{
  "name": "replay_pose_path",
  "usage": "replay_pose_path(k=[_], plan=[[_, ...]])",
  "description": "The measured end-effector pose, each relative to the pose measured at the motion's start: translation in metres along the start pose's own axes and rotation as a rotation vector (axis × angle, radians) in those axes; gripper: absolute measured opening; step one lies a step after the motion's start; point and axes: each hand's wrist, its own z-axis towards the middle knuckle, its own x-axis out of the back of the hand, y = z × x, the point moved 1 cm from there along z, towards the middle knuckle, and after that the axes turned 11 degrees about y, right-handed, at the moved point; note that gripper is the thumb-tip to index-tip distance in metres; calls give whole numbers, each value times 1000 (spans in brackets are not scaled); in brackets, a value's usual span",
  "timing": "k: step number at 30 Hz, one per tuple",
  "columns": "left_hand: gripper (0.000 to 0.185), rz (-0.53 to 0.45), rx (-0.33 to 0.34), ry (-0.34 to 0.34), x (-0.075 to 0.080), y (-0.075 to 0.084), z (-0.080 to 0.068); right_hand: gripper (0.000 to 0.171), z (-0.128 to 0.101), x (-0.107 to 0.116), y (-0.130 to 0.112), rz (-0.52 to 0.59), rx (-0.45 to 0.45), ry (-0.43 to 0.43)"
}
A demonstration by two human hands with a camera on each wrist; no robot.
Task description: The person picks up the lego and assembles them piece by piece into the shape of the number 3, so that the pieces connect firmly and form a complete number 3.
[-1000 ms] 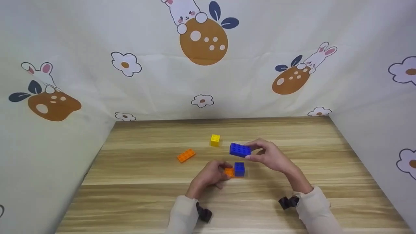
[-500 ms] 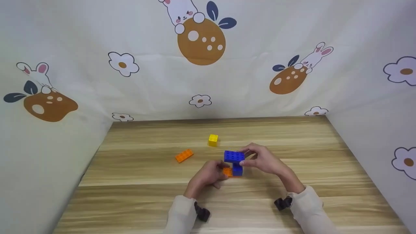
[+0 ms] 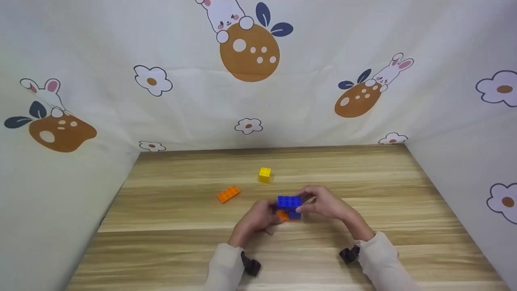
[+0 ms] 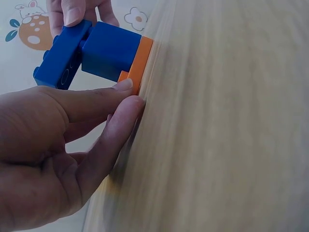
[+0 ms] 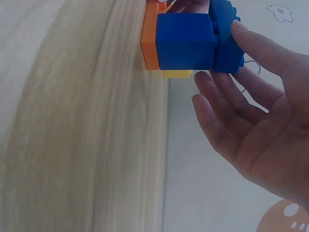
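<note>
Right hand (image 3: 324,203) is pinching an oblong blue plastic brick (image 4: 62,55), seemingly aligning it for pressing onto a blue plastic cube (image 4: 110,49) whose flat orange plastic base (image 4: 141,62) the left hand (image 3: 258,216) is pinching.

The wood-grained table (image 3: 169,250) is enclosed at the back and on both sides by pale cloth (image 3: 194,109), which is faintly creased. The cloth is printed with white rabbits (image 3: 224,16) perched over spotted brown fruits (image 3: 242,64) with dark blue leaves (image 3: 263,15), and with white flowers (image 3: 151,81) outlined in dark. Soft light is spread across cloth and wood alike
</note>
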Motion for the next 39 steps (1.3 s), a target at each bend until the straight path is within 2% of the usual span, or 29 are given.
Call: replay_pose_path(k=[10,17,28,39], plan=[[37,14,-13,7,-1,0,0,38,-1,-1,-1,8,31,6],[36,7,-68,-2,-1,0,0,37,-4,0,1,20,36,13],[38,21,-57,2,-3,-1,0,36,-3,-3,6,-12,26,39],[41,-5,-16,19,-1,-2,-1,35,-3,-3,4,-27,-24,2]])
